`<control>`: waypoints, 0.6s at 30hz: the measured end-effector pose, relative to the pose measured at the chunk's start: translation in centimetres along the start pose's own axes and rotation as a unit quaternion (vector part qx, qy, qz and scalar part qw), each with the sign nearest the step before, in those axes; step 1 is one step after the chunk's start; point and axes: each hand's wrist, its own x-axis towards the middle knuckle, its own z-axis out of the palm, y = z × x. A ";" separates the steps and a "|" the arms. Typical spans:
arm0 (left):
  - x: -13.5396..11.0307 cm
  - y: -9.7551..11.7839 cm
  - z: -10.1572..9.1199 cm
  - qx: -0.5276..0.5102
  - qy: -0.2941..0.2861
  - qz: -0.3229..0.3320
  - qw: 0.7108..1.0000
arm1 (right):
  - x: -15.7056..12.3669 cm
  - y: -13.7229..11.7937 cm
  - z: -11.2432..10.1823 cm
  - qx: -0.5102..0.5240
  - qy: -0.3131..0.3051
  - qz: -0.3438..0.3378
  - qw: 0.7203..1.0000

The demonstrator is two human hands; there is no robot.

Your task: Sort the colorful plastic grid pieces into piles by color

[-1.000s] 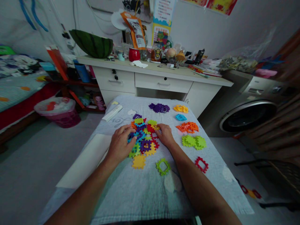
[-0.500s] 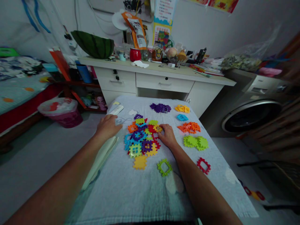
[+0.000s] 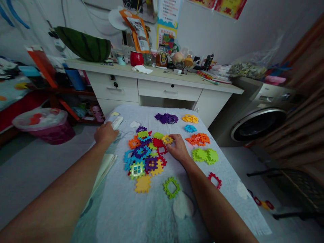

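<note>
A heap of mixed coloured interlocking plastic tiles [image 3: 145,153] lies mid-table on a pale cloth [image 3: 141,216]. My right hand [image 3: 178,148] rests at the heap's right edge, fingertips closed on a yellow tile [image 3: 167,139]. My left hand [image 3: 105,134] is at the table's left edge, curled round the near end of a white bar-shaped object [image 3: 117,122]. Sorted groups lie to the right: purple [image 3: 166,118], yellow-orange [image 3: 190,118], blue [image 3: 190,128], orange [image 3: 197,138], green [image 3: 205,155]. Nearer me lie a green frame [image 3: 172,187], a yellow tile [image 3: 143,184] and a red frame [image 3: 215,180].
White paper [image 3: 105,165] hangs off the table's left edge. Behind stands a white desk [image 3: 167,89] with half a watermelon [image 3: 83,44], a red mug [image 3: 136,58] and clutter. A washing machine [image 3: 258,125] is at right, a bagged bin [image 3: 44,123] at left.
My left hand left the heap and went up and left to the white bar at the table's edge. The right hand stayed on the heap. The view shifted slightly.
</note>
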 end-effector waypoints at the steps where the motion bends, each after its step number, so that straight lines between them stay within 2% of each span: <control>1: 0.1 0.1 0.1 0.005 0.001 -0.005 1.000 | 0.4 0.2 -0.5 -0.005 0.005 -0.003 1.000; 5: 0.8 0.7 0.0 0.028 -0.011 -0.042 0.999 | 3.3 1.8 -3.2 -0.055 0.016 -0.006 0.998; 9: 2.0 0.9 -1.0 0.034 -0.092 -0.048 0.994 | 7.2 4.4 -5.6 -0.135 0.031 0.039 0.990; 11: 2.4 0.8 -1.4 0.023 -0.111 -0.036 0.993 | 9.0 5.9 -6.4 -0.167 0.041 0.066 0.983; 15: 2.1 0.5 -1.0 -0.027 -0.091 -0.054 0.994 | 11.6 8.7 -6.8 -0.206 0.066 0.132 0.967; 18: 1.1 0.6 -0.3 -0.138 -0.061 -0.075 0.986 | 12.9 10.1 -6.7 -0.218 0.075 0.175 0.957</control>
